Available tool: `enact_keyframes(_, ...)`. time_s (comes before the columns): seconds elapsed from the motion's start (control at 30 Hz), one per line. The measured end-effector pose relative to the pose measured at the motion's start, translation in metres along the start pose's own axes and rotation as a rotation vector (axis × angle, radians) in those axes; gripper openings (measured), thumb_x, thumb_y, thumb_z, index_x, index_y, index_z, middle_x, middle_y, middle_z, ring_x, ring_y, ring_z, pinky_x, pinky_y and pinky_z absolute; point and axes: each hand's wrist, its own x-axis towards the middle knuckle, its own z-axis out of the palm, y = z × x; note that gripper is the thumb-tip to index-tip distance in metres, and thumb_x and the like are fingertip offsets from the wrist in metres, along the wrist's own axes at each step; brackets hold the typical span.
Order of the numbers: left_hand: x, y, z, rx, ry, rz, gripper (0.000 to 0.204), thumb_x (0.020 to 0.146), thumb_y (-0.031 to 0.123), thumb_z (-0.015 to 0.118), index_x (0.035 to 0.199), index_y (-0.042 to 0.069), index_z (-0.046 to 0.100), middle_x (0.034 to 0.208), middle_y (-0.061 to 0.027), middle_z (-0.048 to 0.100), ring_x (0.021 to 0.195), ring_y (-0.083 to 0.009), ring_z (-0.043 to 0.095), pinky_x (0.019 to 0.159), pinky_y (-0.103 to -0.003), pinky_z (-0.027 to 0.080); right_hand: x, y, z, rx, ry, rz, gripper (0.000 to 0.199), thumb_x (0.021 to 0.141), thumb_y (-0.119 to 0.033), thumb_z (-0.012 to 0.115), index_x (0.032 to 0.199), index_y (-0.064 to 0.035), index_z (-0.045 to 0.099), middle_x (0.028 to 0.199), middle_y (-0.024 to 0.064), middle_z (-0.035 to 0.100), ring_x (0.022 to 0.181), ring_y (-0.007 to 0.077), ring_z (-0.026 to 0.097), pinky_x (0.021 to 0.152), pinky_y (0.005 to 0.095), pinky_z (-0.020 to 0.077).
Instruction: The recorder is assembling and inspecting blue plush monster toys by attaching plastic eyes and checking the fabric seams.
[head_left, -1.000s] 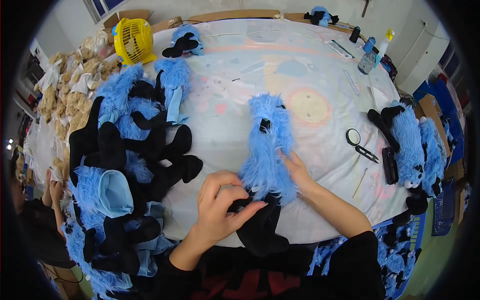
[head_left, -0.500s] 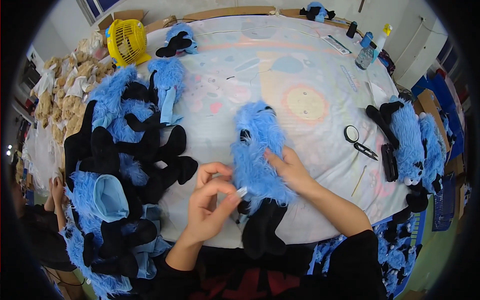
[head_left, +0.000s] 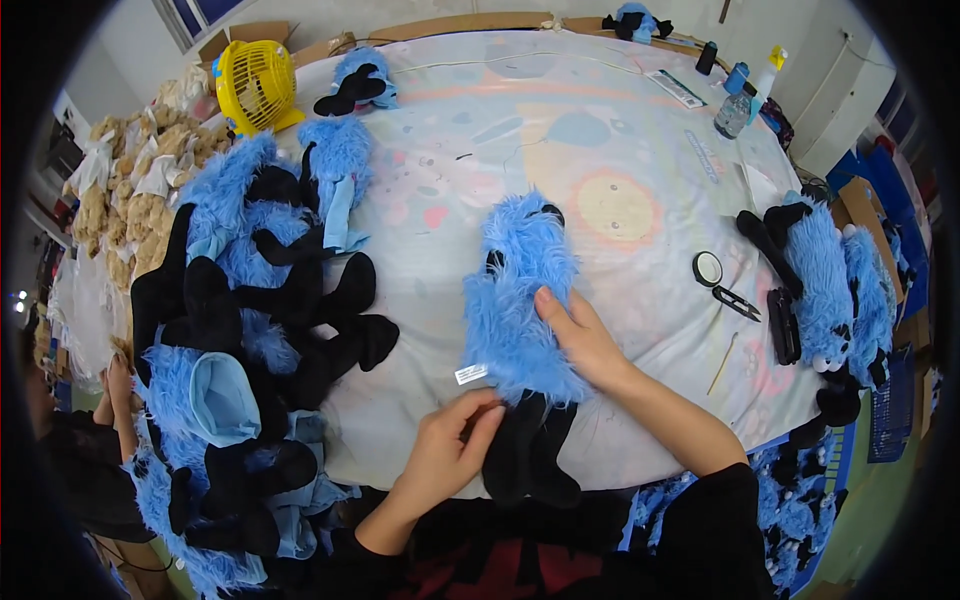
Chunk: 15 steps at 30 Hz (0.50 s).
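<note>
A shaggy blue plush toy (head_left: 525, 330) with black legs (head_left: 530, 455) lies on the cloth-covered table in front of me, its legs toward me. My right hand (head_left: 588, 345) grips its right side, thumb on top of the fur and the other fingers hidden beneath. Low on the left side, my left hand (head_left: 455, 440) is closed in a pinch at the toy's bottom edge beside a black leg; the exact bit between the fingertips is hidden. A small white label (head_left: 471, 374) sticks out from the fur just above that hand, untouched by it.
Blue toys with black limbs (head_left: 270, 240) are heaped at left, near a yellow fan (head_left: 256, 85). Rightward lie thread snips (head_left: 737, 302), a tape roll (head_left: 707, 268), a black tool (head_left: 784, 327), a thin stick (head_left: 722, 363) and more toys (head_left: 818, 280). A co-worker's hands (head_left: 117, 385) show far left.
My left hand has let go of the white label and moved down to the toy's lower edge. My right hand keeps its hold on the toy.
</note>
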Motion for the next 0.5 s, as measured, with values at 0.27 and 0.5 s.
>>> enact_keyframes(0.27, 0.010, -0.008, 0.015, 0.149, 0.217, 0.284, 0.019, 0.080, -0.002, 0.055, 0.099, -0.002, 0.055, 0.097, -0.0068, 0.056, 0.075, -0.0115, 0.050, 0.064, -0.021, 0.040, -0.014, 0.014, 0.017, -0.027, -0.120, -0.233, 0.040, 0.094, -0.018, 0.040, 0.128, 0.0023, 0.033, 0.116, 0.0120, 0.049, 0.100, 0.0181, 0.048, 0.089, 0.0285, 0.0375)
enact_keyframes(0.5, 0.004, -0.018, 0.018, -0.422, 0.120, 0.147, 0.023, 0.081, -0.002, 0.052, 0.105, -0.001, 0.050, 0.101, -0.0054, 0.053, 0.081, -0.0113, 0.049, 0.068, -0.020, 0.039, -0.010, 0.025, 0.015, -0.145, -0.045, -0.336, 0.040, 0.094, -0.015, 0.040, 0.129, 0.0020, 0.031, 0.118, 0.0119, 0.048, 0.101, 0.0183, 0.047, 0.091, 0.0295, 0.0365)
